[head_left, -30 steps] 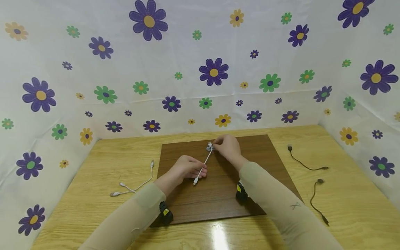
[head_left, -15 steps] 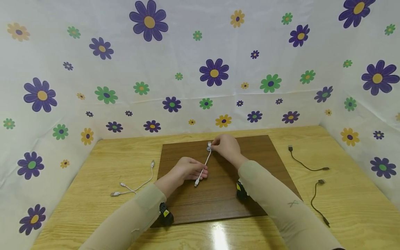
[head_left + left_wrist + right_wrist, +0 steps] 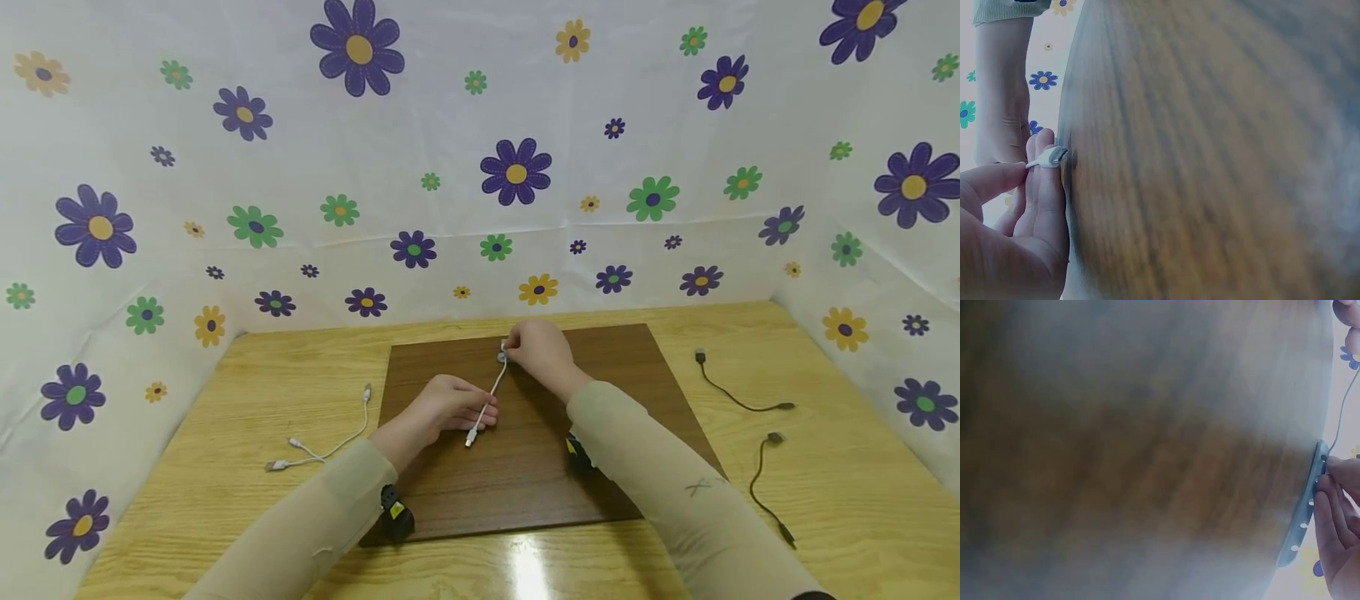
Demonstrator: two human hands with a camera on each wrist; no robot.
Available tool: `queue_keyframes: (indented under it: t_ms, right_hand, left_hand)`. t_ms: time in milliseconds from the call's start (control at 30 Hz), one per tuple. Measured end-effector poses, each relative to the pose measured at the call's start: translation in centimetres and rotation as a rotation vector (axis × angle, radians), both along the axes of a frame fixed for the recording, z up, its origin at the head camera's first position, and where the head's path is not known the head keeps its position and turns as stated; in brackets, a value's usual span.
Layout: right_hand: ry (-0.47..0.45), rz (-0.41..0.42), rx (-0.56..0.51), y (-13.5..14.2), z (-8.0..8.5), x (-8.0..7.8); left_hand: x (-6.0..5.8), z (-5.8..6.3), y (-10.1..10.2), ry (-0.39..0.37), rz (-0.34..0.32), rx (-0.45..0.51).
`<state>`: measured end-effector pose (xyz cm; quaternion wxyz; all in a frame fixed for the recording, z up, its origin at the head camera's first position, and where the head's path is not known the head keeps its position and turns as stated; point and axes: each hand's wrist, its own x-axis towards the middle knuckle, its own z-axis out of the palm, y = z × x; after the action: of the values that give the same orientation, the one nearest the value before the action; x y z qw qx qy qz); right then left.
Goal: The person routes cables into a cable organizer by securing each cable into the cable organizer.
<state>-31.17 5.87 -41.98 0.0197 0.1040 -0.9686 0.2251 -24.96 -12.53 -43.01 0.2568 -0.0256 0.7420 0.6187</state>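
Note:
A short white USB cable (image 3: 497, 382) runs slantwise between both hands over a dark brown board (image 3: 540, 492). My left hand (image 3: 448, 403) pinches it between thumb and fingers near its lower end; a white plug (image 3: 1050, 157) sticks out past the fingertips in the left wrist view. At the board's far edge my right hand (image 3: 543, 354) pinches the cable near its other end, against a grey notched cable holder (image 3: 1302, 520). In the right wrist view the cable enters near one end of that holder, and several of its notches show. The right fingers partly cover the far plug.
Left of the board lies a white branched cable (image 3: 341, 443) with several plugs. Two dark cables, an upper one (image 3: 731, 393) and a lower one (image 3: 756, 482), lie on the wooden table (image 3: 247, 375) at right. A flower-patterned cloth (image 3: 450, 100) stands behind and at both sides.
My right hand has shifted slightly left over the cable's far end and covers more of the plug there. The left hand has barely moved.

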Motion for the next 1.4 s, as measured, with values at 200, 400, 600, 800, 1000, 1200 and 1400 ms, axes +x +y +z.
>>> queue_keyframes:
  t_ms: [200, 400, 600, 800, 1000, 1200, 1400]
  right_hand:
    - [-0.021, 0.009, 0.018, 0.1, 0.1, -0.1]
    - [0.000, 0.057, 0.114, 0.2, 0.3, -0.3]
    - [0.051, 0.129, 0.213, -0.2, 0.8, -0.3]
    - [0.036, 0.152, 0.225, -0.3, 0.8, -0.4]
    - [0.021, 0.154, 0.196, -0.2, 0.7, -0.6]
    - [0.022, 0.154, 0.173, -0.1, 0.8, -0.4]
    - [0.010, 0.163, 0.167, 0.0, 0.8, -0.2]
  left_hand:
    - [0.0, -0.1, 0.2, -0.008, -0.012, -0.008]
    - [-0.2, -0.2, 0.4, -0.016, -0.018, -0.020]
    - [-0.5, 0.0, 0.2, -0.008, -0.025, -0.014]
    - [-0.6, 0.1, 0.1, -0.012, -0.040, -0.003]
    - [-0.7, 0.3, -0.1, -0.005, -0.034, -0.023]
    - [-0.9, 0.6, -0.7, 0.005, -0.060, -0.051]
    - [-1.1, 0.8, -1.5, 0.040, -0.077, -0.107]
